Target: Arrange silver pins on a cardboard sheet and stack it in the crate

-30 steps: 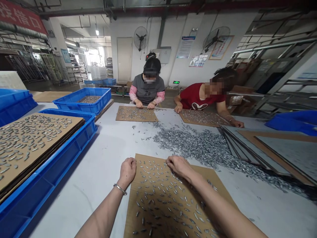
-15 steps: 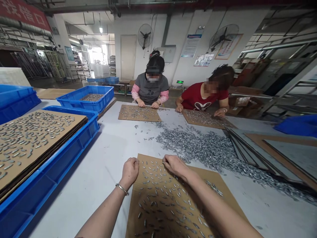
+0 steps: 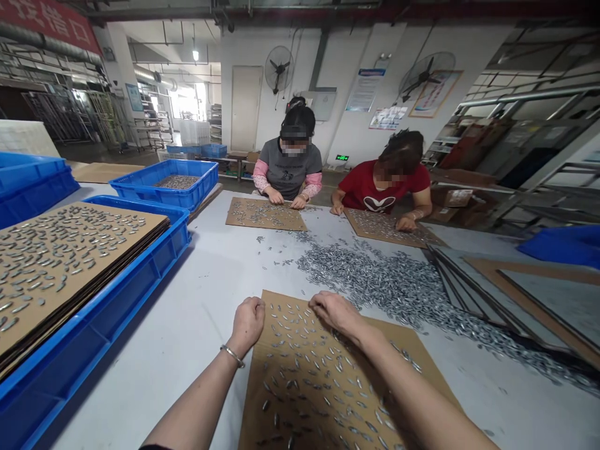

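Observation:
A brown cardboard sheet (image 3: 412, 369) lies on the white table in front of me, covered with several small silver metal pieces (image 3: 304, 369) laid out in rows. My left hand (image 3: 248, 322) rests as a loose fist on the sheet's far left corner, a bracelet on its wrist. My right hand (image 3: 335, 310) is at the sheet's far edge, fingers curled and pinched over the pieces; what they hold is hidden. A long heap of loose silver pieces (image 3: 389, 281) spreads across the table just beyond my right hand.
A blue crate (image 3: 117, 300) at left holds stacked cardboard sheets with pieces; another blue crate (image 3: 164, 184) stands behind it. Two people (image 3: 290, 165) (image 3: 384, 181) work at their own cardboard sheets across the table. Flat boards (image 3: 515, 287) are stacked at right.
My hands have hardly shifted; the view moved a little. The person in red drew the outstretched hand back onto their sheet.

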{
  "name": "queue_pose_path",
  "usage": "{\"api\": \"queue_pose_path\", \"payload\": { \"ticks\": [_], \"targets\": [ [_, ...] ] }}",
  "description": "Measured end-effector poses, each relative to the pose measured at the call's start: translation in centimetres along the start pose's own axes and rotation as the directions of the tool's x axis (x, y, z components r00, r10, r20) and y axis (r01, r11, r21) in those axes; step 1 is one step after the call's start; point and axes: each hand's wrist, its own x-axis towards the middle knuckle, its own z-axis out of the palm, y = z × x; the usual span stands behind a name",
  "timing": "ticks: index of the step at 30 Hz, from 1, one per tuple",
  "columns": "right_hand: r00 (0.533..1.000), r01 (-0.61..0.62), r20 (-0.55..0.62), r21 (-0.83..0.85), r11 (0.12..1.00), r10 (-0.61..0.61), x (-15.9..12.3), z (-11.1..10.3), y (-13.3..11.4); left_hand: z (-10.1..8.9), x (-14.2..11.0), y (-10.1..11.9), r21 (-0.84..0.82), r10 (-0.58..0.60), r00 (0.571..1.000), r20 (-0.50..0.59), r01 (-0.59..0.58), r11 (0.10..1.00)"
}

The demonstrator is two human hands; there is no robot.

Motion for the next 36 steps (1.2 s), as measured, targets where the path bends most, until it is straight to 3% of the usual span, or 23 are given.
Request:
{"api": "queue_pose_path", "payload": {
  "ticks": [3,6,16,19,26,32,36],
  "targets": [
    [0.994,-0.106,-0.023,0.044,0.993,0.107,-0.5,-0.9,1.0,-0.1,0.1,0.0,0.000,-0.002,1.000,0.003,0.002,1.000],
    [0.985,-0.173,0.027,0.065,0.983,0.172,-1.0,-0.9,1.2,-0.2,0.1,0.1,0.003,-0.006,1.000,0.004,0.006,1.000],
    [0.953,-0.304,0.018,0.090,0.948,0.304,-0.5,2.1,0.6,-0.5,0.1,0.3,0.011,-0.006,1.000,0.013,0.006,1.000],
    [0.954,-0.299,0.042,0.111,0.948,0.296,-0.4,2.2,0.8,-0.4,0.2,0.2,0.011,-0.003,1.000,0.015,0.003,1.000],
    [0.985,-0.164,0.081,0.168,0.972,0.152,-1.2,1.8,1.1,-0.1,0.1,0.1,0.010,-0.008,1.000,0.014,0.008,1.000],
    [0.977,-0.211,0.050,0.188,0.959,0.205,-0.8,1.0,1.6,-0.3,0.1,0.1,0.014,0.004,1.000,0.014,-0.004,1.000],
    [0.985,-0.171,0.027,0.190,0.967,0.169,-0.2,0.2,1.6,-0.3,0.1,0.1,0.022,0.004,1.000,0.018,-0.005,1.000]
  ]
}}
